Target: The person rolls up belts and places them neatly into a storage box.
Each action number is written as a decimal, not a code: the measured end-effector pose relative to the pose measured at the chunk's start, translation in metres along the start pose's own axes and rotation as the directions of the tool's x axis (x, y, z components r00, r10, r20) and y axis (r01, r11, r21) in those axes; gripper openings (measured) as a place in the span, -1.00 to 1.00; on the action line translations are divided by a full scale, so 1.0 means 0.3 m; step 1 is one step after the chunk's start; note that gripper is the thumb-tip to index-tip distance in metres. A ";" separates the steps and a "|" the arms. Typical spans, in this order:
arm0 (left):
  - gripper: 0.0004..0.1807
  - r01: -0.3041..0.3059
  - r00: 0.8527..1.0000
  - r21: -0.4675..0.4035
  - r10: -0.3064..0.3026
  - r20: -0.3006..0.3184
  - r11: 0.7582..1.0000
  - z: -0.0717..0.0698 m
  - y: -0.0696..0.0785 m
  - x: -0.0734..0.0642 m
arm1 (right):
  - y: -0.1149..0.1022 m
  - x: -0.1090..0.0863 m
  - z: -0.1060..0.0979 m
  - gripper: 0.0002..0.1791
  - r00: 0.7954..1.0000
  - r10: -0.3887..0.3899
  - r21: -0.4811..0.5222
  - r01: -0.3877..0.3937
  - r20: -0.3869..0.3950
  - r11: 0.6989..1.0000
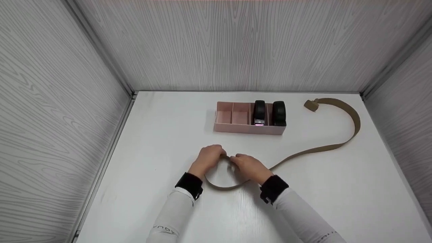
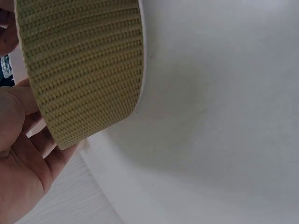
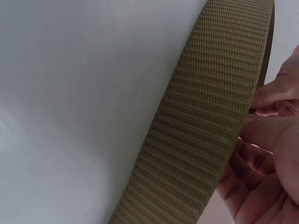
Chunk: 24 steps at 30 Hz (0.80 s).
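Observation:
A tan webbing belt point(image 1: 324, 148) lies in a long curve across the white table, its near part bent into a loop between the two hands. My left hand point(image 1: 209, 158) pinches the loop at its far left side, thumb against fingers in the left wrist view, where the ribbed webbing point(image 2: 84, 70) fills the upper left. Just to its right, my right hand point(image 1: 251, 168) pinches the belt's near end section, fingertips close to those of the left. In the right wrist view the webbing point(image 3: 201, 112) crosses in front of the fingers and partly hides them.
A squarish tan buckle point(image 1: 311, 105) sits at the belt's far end, back right. Behind the hands stands a pink divided box point(image 1: 248, 129); two dark rolled belts point(image 1: 259, 109) occupy its right compartments. Grey wood-grain panels point(image 1: 216, 47) enclose the table at back and sides.

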<state>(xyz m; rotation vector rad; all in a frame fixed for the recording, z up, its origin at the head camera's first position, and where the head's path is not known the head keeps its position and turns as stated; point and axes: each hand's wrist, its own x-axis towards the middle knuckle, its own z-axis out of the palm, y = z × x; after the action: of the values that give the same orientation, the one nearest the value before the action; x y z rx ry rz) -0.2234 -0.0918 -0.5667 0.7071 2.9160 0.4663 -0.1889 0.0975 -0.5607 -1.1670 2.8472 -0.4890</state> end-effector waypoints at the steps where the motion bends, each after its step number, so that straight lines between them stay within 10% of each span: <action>1: -0.83 0.008 1.000 0.002 -0.008 -0.004 1.000 0.001 -0.001 0.000 | 0.000 0.008 0.001 -0.88 1.000 -0.001 0.008 0.001 0.013 1.000; 16: -0.83 0.133 0.988 0.068 -0.127 -0.089 0.989 -0.008 -0.020 -0.020 | 0.038 0.037 -0.005 -0.82 0.986 0.102 0.255 -0.133 0.132 0.958; 24: -0.92 0.071 0.996 -0.034 -0.073 -0.056 0.997 -0.013 -0.029 -0.052 | 0.045 0.045 0.007 -0.78 0.981 0.114 0.333 -0.161 0.156 0.929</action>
<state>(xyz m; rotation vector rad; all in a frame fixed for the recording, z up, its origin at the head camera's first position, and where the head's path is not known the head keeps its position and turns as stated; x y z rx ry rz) -0.2139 -0.1072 -0.5654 0.5918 2.9684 0.5324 -0.2074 0.0968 -0.5656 -0.8933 2.5655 -0.8251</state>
